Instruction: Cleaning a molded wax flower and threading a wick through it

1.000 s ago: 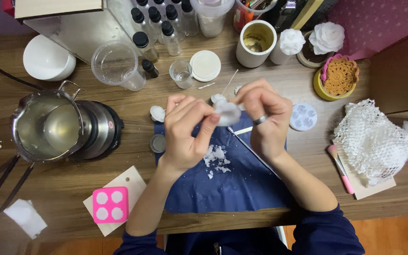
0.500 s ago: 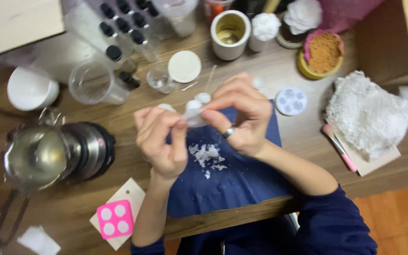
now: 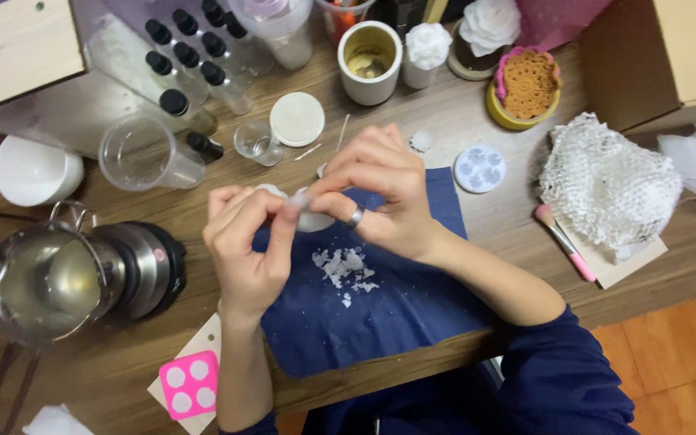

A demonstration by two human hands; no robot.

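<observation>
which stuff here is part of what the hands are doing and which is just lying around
In use:
- left hand and right hand, pinching a small white waxy piece
- white flakes on the dark blue cloth

Lying about:
- steel pot
- pink square mould
- clear plastic cup
- white netting

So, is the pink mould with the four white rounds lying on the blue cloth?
No, the pink mould lies on a pale card left of the blue cloth, on the wooden table.
</observation>
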